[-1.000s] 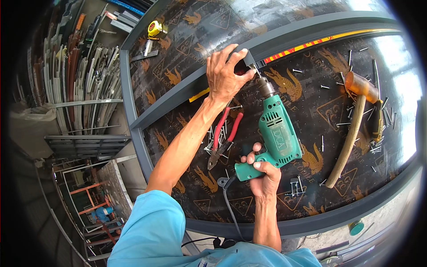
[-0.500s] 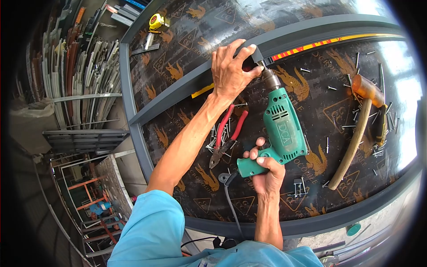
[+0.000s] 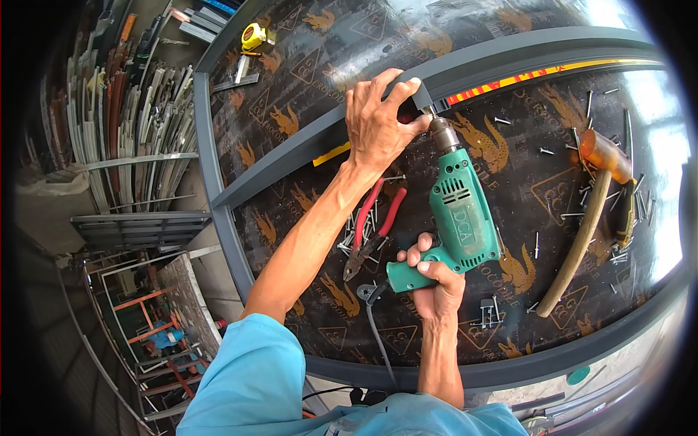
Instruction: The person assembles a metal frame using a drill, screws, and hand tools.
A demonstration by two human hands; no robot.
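Evidently, a steady green plastic-bodied power drill (image 3: 462,207) mattered most

The right hand (image 3: 438,282) had its fingers clamped round the drill's green handle (image 3: 404,277). The left hand (image 3: 378,125) had its thumb and fingers pinched on a small, dark grey, angular metal piece (image 3: 422,94) beside the long grey metal crossbar (image 3: 502,57), over the black crocodile-printed worktop (image 3: 451,352). The drill's metal chuck (image 3: 444,136) pointed at that piece, very near the left thumb. Doing this well, I judged, called for a straight-on drill, light even pressure, and fingertips well clear of the chuck. Red-handled pliers (image 3: 356,263) lay apart from both hands.
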